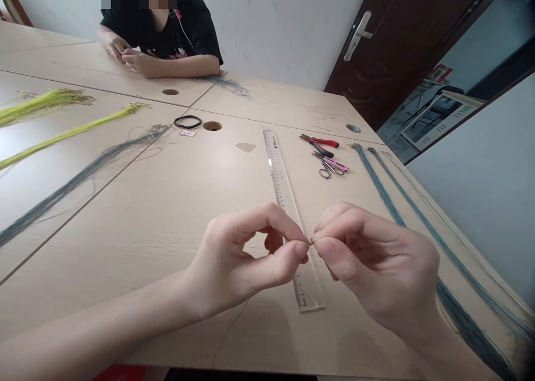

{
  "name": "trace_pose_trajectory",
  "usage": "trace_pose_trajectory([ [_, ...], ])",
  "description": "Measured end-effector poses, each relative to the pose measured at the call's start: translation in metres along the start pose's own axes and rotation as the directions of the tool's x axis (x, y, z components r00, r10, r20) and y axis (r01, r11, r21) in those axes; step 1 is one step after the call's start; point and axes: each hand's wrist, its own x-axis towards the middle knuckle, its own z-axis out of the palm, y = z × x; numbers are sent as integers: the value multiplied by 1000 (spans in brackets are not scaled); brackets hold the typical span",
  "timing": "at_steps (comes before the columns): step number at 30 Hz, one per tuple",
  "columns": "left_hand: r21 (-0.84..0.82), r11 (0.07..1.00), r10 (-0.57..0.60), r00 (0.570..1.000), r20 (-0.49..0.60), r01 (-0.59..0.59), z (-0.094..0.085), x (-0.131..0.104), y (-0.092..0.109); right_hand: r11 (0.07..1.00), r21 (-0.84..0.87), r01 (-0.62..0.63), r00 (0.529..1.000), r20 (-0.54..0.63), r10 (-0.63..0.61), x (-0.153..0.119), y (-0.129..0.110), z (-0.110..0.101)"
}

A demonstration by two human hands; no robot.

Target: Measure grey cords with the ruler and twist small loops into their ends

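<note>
Two hands pinch a thin strand above the ruler

The left hand [251, 258] and the right hand [376, 264] meet almost tip to tip, over the near part of the transparent ruler [285, 186]. Each hand is closed in a pinch, thumb against finger, and between them shows a very short piece of a thin strand [310, 244]. It is too small to tell if there is a knot or a loop in it. Another fine thread [228, 333] runs on the tabletop [188, 191] toward the near edge; I cannot tell if it is the same one.

The step in hand seems to be a fine work of the fingertips on this strand. In my judgement, a next move here calls for a firm pinch on both sides and small, even tension, because such a thin thing could slip or twist.

Beyond the hands, to the right of the ruler, lie the pliers [330, 143] and, just beside them, the scissors [325, 172] with a pink tool [336, 164]. Blue-green bundles [378, 183] lie at the right side; yellow bundles [71, 130] and a grey-blue bundle [83, 175] lie at the left. Across the tabletop sits another person [188, 35].
</note>
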Motion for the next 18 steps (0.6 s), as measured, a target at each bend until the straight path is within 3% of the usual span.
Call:
trace_pose_trajectory([
  [18,9,1000,-9,1000,2,9,1,0,1,998,-44,39,999,-12,-40,0,1,1],
])
